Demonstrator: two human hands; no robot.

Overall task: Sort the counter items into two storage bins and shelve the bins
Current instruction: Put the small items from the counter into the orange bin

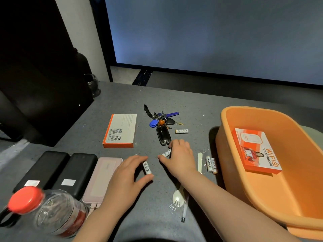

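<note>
Head camera looks down, close over counter

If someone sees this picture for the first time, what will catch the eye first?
Probably the big orange bin at the right, with a WiFi box lying inside. Next, at the counter's middle, the left hand and the right hand each pinch a white battery.
</note>
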